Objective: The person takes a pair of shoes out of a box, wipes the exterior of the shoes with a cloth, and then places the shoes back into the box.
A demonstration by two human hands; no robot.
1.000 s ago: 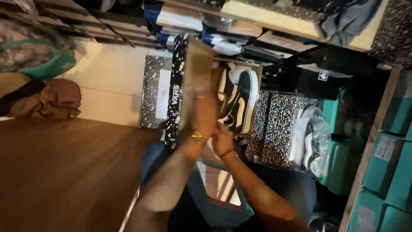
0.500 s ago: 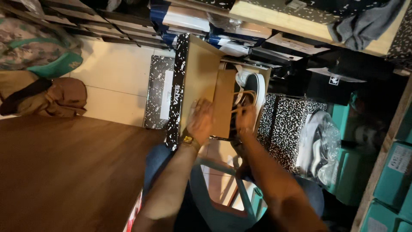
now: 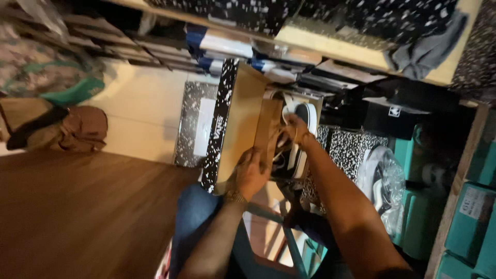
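Note:
An open shoe box (image 3: 235, 129), black with white speckles, rests on my lap with its lid (image 3: 221, 113) swung out to the left. Brown wrapping paper (image 3: 269, 124) stands folded up inside it. My left hand (image 3: 253, 173), with a gold band on its wrist, grips the near edge of the paper and box. Deeper in the box, my right hand (image 3: 295, 128) has its fingers closed on the laces of a black and white shoe (image 3: 305, 116).
A wooden tabletop (image 3: 77, 217) fills the lower left, with a brown bag (image 3: 72, 129) beyond it. A second speckled box (image 3: 194, 124) lies on the pale floor. Teal boxes (image 3: 470, 222), a plastic-wrapped shoe (image 3: 382, 178) and stacked boxes crowd the right and top.
My right hand moved from the box's near edge deeper inside onto the shoe. My left hand slid down from the lid to the paper edge. The brown paper now stands folded up.

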